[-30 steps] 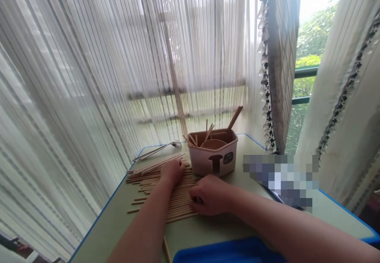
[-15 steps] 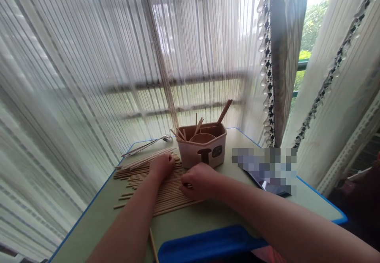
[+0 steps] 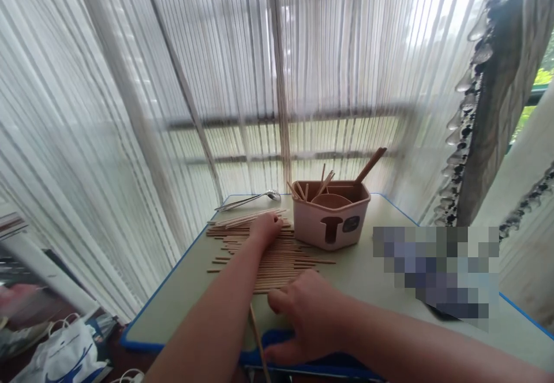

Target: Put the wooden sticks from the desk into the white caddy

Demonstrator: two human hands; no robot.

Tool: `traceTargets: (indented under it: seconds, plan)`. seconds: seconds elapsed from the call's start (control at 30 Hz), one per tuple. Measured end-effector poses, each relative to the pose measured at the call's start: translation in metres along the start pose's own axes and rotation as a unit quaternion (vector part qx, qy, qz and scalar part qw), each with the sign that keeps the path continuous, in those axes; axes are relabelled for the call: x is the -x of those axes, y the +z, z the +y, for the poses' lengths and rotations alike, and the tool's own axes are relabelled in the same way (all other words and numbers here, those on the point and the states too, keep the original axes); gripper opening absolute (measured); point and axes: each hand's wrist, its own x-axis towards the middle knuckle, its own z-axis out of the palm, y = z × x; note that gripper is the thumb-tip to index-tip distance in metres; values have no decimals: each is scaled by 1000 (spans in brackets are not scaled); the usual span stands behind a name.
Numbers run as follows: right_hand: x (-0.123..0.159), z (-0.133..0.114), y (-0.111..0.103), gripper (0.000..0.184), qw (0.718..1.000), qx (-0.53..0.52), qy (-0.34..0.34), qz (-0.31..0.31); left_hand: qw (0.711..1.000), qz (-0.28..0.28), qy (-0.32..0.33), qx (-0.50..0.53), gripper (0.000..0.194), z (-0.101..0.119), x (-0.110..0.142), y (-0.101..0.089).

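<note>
Many thin wooden chopsticks point(image 3: 281, 273) lie side by side across the pale green table point(image 3: 173, 305). My left hand point(image 3: 266, 229) rests on the far part of this layer, its fingers curled; what they hold, if anything, is hidden. Close to the near table edge, my right hand point(image 3: 309, 316) is held with thumb and forefinger apart and nothing visible between them. Left of that thumb, a single chopstick point(image 3: 258, 337) sticks out over the near edge, partly behind my left forearm. A pink-and-brown utensil holder point(image 3: 311, 224) stands behind the layer, with several sticks upright in it.
Metal spoons point(image 3: 253, 199) lie at the far left of the table. A dark flat device, mostly pixelated, lies on the right point(image 3: 445, 312). Blue trim point(image 3: 151, 315) runs round the table. Sheer curtains point(image 3: 242, 83) hang behind, and a white bag point(image 3: 71, 351) is on the floor at left.
My right hand has moved off the chopsticks toward the near edge, and its fingers have parted. My left hand stays on the layer. The camera view has turned left.
</note>
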Motion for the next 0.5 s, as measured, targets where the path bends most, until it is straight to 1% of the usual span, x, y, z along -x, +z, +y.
traceTargets:
  seconds: [0.03,0.1,0.17,0.23,0.33,0.37,0.5]
  plan:
    - [1,0,1,50,1000,-8,-27,7,1000,-1,-2,3,38,1,1,-1]
    - [3,-1,1,37,996,-20,-82,4,1000,-3,-7,11,38,2,1,-2]
    - [5,-1,1,27,993,-32,-114,-6,1000,-8,-13,20,38,3,2,-4]
    - [5,0,0,28,992,-42,-117,-2,999,-12,-18,27,38,3,1,-3]
    - [4,0,2,36,992,-34,-118,3,999,-5,-17,32,38,1,0,-1]
    - [4,-1,3,35,992,-32,-119,0,999,-1,-15,32,38,1,0,0]
    - [3,-4,7,20,994,-37,-104,-16,999,5,-10,34,39,0,0,1]
